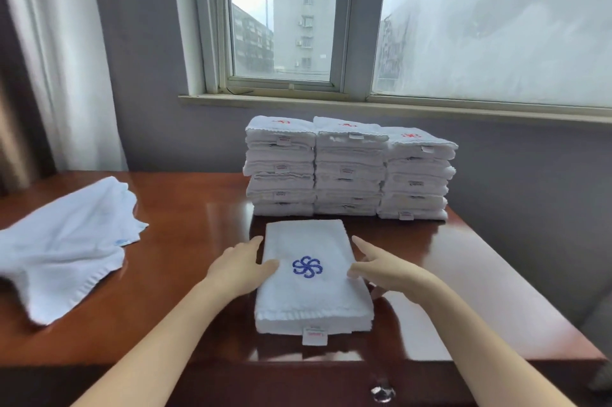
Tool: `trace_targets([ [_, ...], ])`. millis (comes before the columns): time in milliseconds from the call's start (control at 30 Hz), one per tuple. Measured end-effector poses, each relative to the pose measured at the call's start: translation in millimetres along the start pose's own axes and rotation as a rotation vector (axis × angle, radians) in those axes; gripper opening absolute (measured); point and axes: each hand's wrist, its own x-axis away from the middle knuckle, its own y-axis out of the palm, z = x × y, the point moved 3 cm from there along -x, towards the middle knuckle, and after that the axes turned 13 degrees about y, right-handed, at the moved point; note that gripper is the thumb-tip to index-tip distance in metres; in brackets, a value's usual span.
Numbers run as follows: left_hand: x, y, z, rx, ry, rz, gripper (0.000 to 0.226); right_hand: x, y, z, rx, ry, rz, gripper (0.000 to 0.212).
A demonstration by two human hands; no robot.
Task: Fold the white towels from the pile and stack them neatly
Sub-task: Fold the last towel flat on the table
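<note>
My left grip lies straight-fingered along the left edge of the folded towel, thumb on top; my right grip pinches the right edge, lower fingers tucked under. The towel lies on the tabletop just before the stacks. Folding looks done; next, I judge, comes a level lift onto a stack

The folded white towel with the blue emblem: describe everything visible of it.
The folded white terry towel lies flat on the glossy brown wooden table, a thick rectangle with its long side running away from the camera, in front of the stacks of folded white towels. A blue pinwheel emblem is stitched on top; a small white label with red print hangs from the near edge. The left hand and right hand touch its long edges, thumbs on top.
</note>
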Motion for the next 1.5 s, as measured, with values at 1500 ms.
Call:
trace_targets([
  [1500,-75,-95,156,0.753,0.682,0.176,0.097,31,-156,-26,-0.618,-0.509,0.383,0.089],
])
